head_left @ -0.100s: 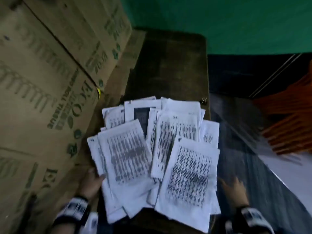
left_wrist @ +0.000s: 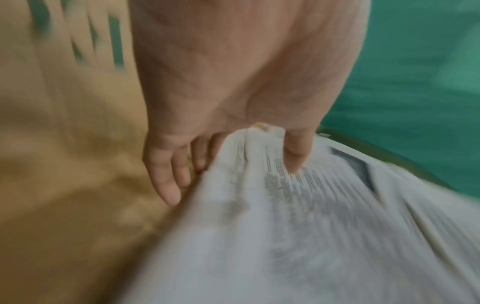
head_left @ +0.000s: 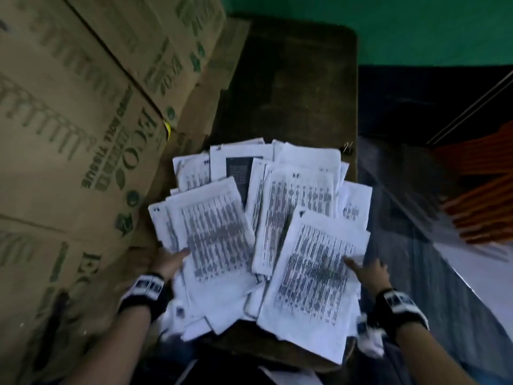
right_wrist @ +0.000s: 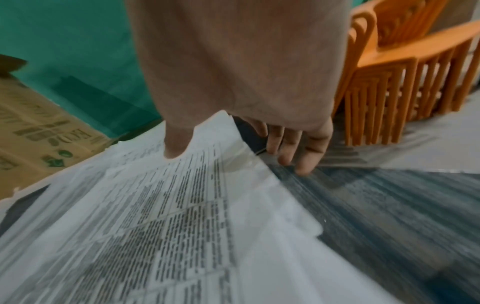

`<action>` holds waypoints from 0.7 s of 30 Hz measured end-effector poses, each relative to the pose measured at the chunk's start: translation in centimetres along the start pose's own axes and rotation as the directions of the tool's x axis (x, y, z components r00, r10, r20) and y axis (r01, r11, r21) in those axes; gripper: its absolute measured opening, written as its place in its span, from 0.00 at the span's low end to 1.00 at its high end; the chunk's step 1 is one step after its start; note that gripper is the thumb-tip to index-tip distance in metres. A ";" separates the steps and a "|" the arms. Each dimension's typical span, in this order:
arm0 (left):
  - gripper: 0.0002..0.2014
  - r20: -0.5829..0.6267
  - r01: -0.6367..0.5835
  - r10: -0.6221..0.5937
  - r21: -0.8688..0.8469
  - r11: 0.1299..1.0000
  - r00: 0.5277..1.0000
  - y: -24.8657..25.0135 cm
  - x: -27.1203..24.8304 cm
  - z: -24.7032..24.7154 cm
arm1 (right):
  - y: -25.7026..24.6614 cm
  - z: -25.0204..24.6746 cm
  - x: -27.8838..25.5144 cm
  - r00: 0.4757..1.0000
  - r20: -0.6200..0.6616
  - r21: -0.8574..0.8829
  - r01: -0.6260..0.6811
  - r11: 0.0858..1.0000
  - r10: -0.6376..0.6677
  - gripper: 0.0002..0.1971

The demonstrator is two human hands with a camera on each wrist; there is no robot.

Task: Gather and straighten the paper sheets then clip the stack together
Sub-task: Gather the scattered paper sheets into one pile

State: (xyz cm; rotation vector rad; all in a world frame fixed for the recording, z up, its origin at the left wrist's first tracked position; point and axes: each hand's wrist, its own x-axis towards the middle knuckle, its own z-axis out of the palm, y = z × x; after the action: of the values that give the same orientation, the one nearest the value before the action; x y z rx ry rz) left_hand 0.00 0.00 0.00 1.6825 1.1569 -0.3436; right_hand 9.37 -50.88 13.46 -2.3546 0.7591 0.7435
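Several printed paper sheets lie fanned and overlapping on the near half of a dark brown table. My left hand pinches the left edge of the pile; in the left wrist view the thumb lies on top and the fingers sit beneath the bunched sheets. My right hand is at the pile's right edge. Its thumb rests on the nearest right sheet, and its fingers hang straight past the paper's edge. A small binder clip lies at the table's right edge, beyond the sheets.
Large printed cardboard boxes stand tight against the table's left side. Stacked orange plastic chairs stand to the right on a grey-blue floor. A green wall is behind the table. Some sheets overhang the near and right table edges.
My right hand has moved in from off the table's right side, and its thumb now lies on the right sheet. My left hand has closed further onto the pile's left edge.
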 end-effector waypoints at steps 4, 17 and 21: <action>0.36 -0.041 0.067 -0.066 0.004 0.998 0.997 8.9 -8.0 1.4 | -2.9 2.5 2.1 1.000 0.020 -0.088 -0.004 0.996 0.005 0.54; 0.53 -0.012 0.101 -0.102 -0.100 0.990 0.995 10.5 -6.3 0.8 | -6.4 1.0 1.3 0.995 0.095 0.214 -0.035 0.976 0.015 0.27; 0.45 0.136 0.182 -0.166 -0.117 0.976 0.977 11.2 -5.1 0.0 | -4.7 1.6 2.6 0.992 0.122 0.316 -0.028 0.948 -0.011 0.40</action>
State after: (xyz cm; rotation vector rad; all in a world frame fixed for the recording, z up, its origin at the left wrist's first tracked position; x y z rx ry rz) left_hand 6.61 -2.89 9.93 1.4308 1.2100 -0.4676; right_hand 13.69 -47.49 12.24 -1.9992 0.7731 0.7039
